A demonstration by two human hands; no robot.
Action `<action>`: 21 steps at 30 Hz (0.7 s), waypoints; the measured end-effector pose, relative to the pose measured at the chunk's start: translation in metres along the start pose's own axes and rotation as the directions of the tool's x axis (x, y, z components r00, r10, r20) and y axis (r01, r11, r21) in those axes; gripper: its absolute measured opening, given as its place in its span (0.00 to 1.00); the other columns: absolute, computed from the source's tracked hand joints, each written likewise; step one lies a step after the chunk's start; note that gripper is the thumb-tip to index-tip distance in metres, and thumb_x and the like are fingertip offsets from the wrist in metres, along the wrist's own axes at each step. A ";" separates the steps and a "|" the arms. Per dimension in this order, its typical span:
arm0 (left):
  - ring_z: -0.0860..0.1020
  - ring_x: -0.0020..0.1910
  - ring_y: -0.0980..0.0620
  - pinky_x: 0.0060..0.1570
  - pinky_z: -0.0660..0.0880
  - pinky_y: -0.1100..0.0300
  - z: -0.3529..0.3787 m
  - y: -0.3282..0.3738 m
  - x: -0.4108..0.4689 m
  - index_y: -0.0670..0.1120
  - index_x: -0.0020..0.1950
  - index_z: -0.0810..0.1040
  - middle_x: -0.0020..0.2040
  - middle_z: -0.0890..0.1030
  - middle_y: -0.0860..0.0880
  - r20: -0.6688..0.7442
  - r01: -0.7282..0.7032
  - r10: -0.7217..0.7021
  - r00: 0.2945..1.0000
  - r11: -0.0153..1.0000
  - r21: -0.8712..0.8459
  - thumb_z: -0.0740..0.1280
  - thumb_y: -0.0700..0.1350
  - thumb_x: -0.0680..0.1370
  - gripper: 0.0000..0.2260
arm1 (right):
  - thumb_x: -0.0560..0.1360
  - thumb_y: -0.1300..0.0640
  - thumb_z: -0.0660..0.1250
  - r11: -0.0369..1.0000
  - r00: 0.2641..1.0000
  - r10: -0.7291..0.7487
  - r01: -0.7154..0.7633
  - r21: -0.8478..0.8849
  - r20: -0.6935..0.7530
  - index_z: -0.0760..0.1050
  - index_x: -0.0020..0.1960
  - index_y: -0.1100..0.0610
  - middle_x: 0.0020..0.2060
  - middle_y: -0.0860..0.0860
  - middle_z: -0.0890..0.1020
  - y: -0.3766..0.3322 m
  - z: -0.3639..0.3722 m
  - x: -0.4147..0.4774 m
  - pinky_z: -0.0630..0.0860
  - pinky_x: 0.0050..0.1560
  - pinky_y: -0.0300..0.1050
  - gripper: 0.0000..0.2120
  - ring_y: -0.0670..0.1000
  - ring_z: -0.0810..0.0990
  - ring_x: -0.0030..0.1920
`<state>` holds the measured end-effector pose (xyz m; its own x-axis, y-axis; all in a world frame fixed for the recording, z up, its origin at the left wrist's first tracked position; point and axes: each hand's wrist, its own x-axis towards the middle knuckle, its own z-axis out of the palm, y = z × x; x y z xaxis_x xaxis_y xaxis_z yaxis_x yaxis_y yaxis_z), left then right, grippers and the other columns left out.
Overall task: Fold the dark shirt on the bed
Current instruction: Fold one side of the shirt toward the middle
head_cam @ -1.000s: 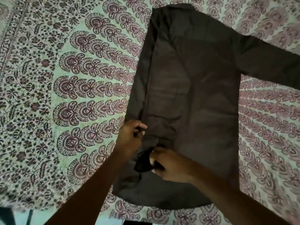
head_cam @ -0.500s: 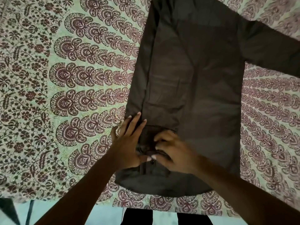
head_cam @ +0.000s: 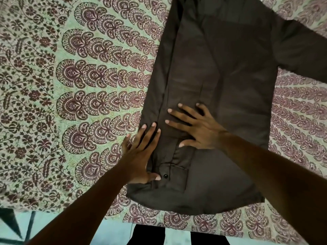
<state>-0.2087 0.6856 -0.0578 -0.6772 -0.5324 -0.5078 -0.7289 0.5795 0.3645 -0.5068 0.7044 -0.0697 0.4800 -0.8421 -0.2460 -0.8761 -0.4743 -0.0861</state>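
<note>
The dark shirt (head_cam: 230,85) lies flat on the bed, collar end away from me and hem near the front edge. Its left sleeve is folded in along the left side, with the buttoned cuff (head_cam: 174,175) lying near the hem. The other sleeve (head_cam: 300,52) stretches out to the right. My left hand (head_cam: 141,152) lies flat with straight fingers on the shirt's left edge, thumb beside the cuff button. My right hand (head_cam: 194,128) presses flat with spread fingers on the folded sleeve just above the cuff.
A patterned bedspread (head_cam: 79,103) in green and maroon covers the bed on all sides of the shirt. The bed's front edge (head_cam: 115,220) runs along the bottom, with pale floor (head_cam: 58,220) and my dark trouser legs (head_cam: 146,236) below it.
Both hands let go of the cuff and went from pinching to lying flat. They slid up the folded sleeve, the right hand farther than the left.
</note>
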 end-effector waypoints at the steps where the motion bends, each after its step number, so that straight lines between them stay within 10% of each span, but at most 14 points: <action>1: 0.29 0.82 0.50 0.77 0.43 0.33 -0.001 0.000 0.000 0.55 0.84 0.32 0.83 0.28 0.56 0.016 -0.002 0.002 1.000 1.000 0.001 0.72 0.77 0.60 0.68 | 0.78 0.23 0.48 1.000 1.000 0.008 -0.008 -0.019 -0.002 0.49 0.84 0.38 0.85 0.46 0.49 0.013 -0.003 0.004 0.53 0.75 0.70 0.38 0.56 0.50 0.84; 8: 0.33 0.83 0.50 0.78 0.41 0.37 -0.001 -0.004 -0.005 0.54 0.85 0.37 0.85 0.33 0.56 -0.040 -0.054 0.052 0.998 0.996 -0.074 0.75 0.71 0.62 0.65 | 0.78 0.24 0.44 0.935 0.940 0.342 -0.342 0.095 0.008 0.49 0.82 0.34 0.85 0.50 0.49 0.099 -0.039 0.052 0.56 0.73 0.75 0.35 0.64 0.50 0.83; 11: 0.56 0.83 0.52 0.74 0.59 0.35 0.000 0.006 -0.010 0.54 0.85 0.55 0.83 0.57 0.56 -0.237 0.017 -0.068 0.969 0.978 -0.210 0.71 0.67 0.68 0.49 | 0.84 0.34 0.49 0.971 0.972 0.233 -0.231 0.056 -0.023 0.54 0.82 0.37 0.83 0.54 0.56 0.099 -0.051 0.068 0.61 0.70 0.69 0.27 0.66 0.60 0.79; 14: 0.76 0.62 0.50 0.60 0.64 0.45 0.003 0.027 0.002 0.53 0.75 0.68 0.61 0.77 0.56 -0.439 0.117 -0.293 0.849 0.916 -0.384 0.68 0.56 0.77 0.27 | 0.86 0.48 0.59 0.993 0.991 0.115 -0.113 0.024 -0.075 0.63 0.80 0.40 0.75 0.58 0.67 0.089 -0.052 0.088 0.71 0.60 0.63 0.23 0.66 0.70 0.67; 21: 0.79 0.50 0.48 0.56 0.67 0.48 0.022 0.047 0.005 0.57 0.65 0.68 0.48 0.76 0.56 -0.407 0.157 -0.480 0.777 0.774 -0.613 0.65 0.44 0.77 0.18 | 0.77 0.63 0.69 0.995 0.974 0.080 -0.067 0.068 -0.210 0.76 0.55 0.57 0.60 0.60 0.73 0.072 -0.053 0.112 0.74 0.47 0.58 0.08 0.62 0.69 0.57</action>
<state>-0.2442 0.7238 -0.0610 -0.2168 -0.9431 -0.2523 -0.7323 -0.0138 0.6809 -0.5138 0.5621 -0.0527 0.4069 -0.9124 -0.0434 -0.9074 -0.3983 -0.1344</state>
